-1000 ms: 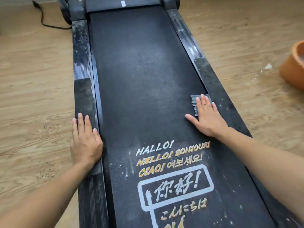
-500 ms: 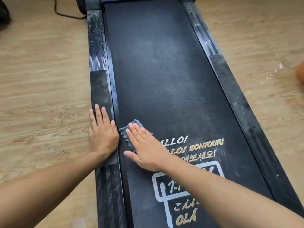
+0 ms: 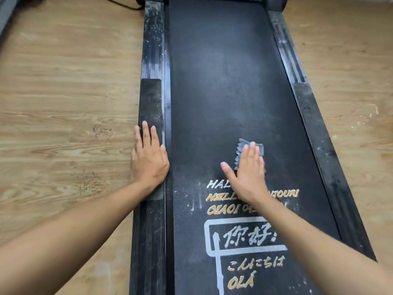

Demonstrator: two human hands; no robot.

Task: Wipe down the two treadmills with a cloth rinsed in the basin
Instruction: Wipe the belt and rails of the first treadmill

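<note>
Two flat hands lie on the treadmill. Printed on its belt on the wrist side of the right hand, partly covered by the forearm, are "HAL…", "CIAO!", "你好!" in a white frame, "こんにちは" and "OLÁ". That hand, fingers straight and together, presses a grey cloth onto the belt. The cloth pokes out past the fingertips and looks ribbed, though blur leaves that unsure. The left hand rests open on the dusty side rail. Far beyond its fingertips a black cable crosses the wooden floor.
</note>
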